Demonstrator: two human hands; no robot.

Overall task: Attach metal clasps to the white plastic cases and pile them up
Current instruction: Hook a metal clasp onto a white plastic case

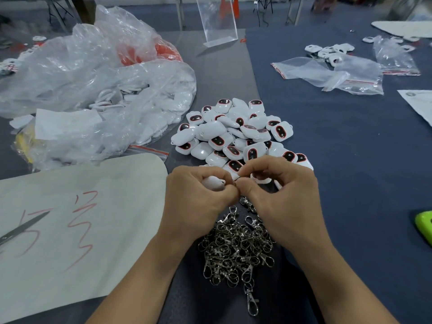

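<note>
White plastic case (213, 182) pinched in left hand (198, 197), above near edge of dark surface (350, 160); grip closed around it, only a rounded corner showing. Right hand (278, 195) thumb to forefinger against case's loop, grip closed on something small, likely a metal clasp, hidden by fingertips (243, 183). Loose clasps (236, 249) heaped just below both hands. Pile of cases (233, 132) just beyond, whether clasped unclear. Large plastic bag (93, 90) of white parts at left, scissors (23, 226) on paper sheet (81, 230). Step in hand, by the look: hooking clasp onto loop. Next, probably: seat clasp fully, then drop case on pile, needing fine fingertip alignment since loop is tiny
</note>
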